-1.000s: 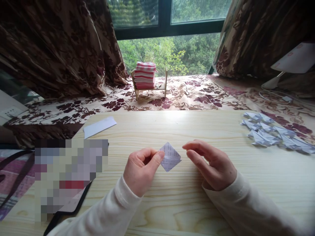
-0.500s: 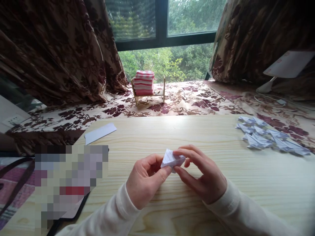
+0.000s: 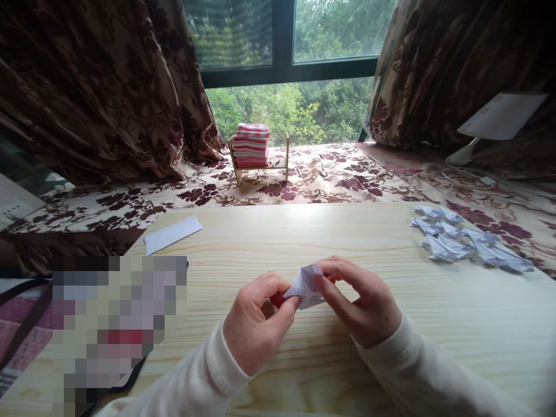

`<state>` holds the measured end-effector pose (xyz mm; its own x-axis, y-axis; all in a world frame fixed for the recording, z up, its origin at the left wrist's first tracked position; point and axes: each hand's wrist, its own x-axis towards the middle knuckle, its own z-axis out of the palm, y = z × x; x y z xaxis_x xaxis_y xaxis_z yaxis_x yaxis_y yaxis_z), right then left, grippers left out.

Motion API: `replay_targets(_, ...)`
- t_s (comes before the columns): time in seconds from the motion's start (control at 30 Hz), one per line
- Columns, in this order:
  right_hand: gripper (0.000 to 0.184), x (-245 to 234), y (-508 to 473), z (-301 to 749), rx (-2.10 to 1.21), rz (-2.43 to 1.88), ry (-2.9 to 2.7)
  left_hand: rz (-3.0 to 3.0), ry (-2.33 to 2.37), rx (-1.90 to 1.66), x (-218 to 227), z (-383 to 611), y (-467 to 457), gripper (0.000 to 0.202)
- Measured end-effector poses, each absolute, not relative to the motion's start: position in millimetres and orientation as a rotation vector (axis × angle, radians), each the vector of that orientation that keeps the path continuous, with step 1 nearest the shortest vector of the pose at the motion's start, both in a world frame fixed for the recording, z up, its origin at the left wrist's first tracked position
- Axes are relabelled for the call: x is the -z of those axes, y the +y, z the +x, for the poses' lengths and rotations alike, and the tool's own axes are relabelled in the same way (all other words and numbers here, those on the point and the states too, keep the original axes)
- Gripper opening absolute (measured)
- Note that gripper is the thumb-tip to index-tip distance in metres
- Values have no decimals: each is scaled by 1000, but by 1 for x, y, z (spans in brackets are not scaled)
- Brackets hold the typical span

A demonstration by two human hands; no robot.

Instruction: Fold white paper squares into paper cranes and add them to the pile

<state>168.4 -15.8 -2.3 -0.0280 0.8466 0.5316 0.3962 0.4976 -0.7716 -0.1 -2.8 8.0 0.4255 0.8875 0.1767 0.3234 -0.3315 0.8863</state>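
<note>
The small folded paper (image 3: 306,288) is held just over the table (image 3: 304,370). The left hand (image 3: 258,324) pinches one corner, thumb and finger together; the right hand (image 3: 369,304) pinches the other side. It has some folds but looks not yet done. Many folded papers (image 3: 467,240), which look done, sit at the far right.

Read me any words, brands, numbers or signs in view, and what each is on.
No text is legible.
Folded paper: rows of print, too small and blurred to read.
Lampshade: reddish marks, too small to make out.
Pixelated patch at left: blocked out; any text there is hidden.
</note>
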Motion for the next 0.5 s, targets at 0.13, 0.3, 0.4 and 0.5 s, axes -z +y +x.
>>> replay_targets(0.13,13,3,-16,165,-795,-1152,-1339,1835,1063,-913,-6,0,-1,13)
replay_targets(0.3,20,2,-17,162,-1006,-1190,-1133,1840,1103,-1048,-4,0,-1,10)
replay_targets(0.4,24,2,-16,161,-1060,-1187,-1093,1950,1053,-1155,-3,1,-2,27)
replay_targets(0.5,26,2,-15,161,-1081,-1184,-1086,2061,960,-1176,-2,1,-1,30)
